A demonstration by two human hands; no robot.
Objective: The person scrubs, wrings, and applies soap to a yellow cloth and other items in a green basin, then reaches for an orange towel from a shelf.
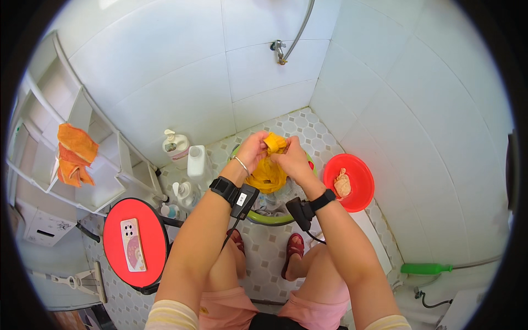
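Both hands are raised over a green basin on the tiled floor. My left hand grips one side of a wet yellow cloth garment. Its other side is pinched by my right hand, so a bunched band of the fabric spans the gap between my fingers. Lower folds of the yellow cloth hang down over the basin. In there, greyish wet laundry lies in sudsy water, partly hidden by my wrists and the cloth. Each wrist wears a black strapped device with a cable.
A red basin with a beige cloth stands at right. Pump bottles and a white jug line the left. A phone lies on a red round stool. An orange cloth hangs from a white rack.
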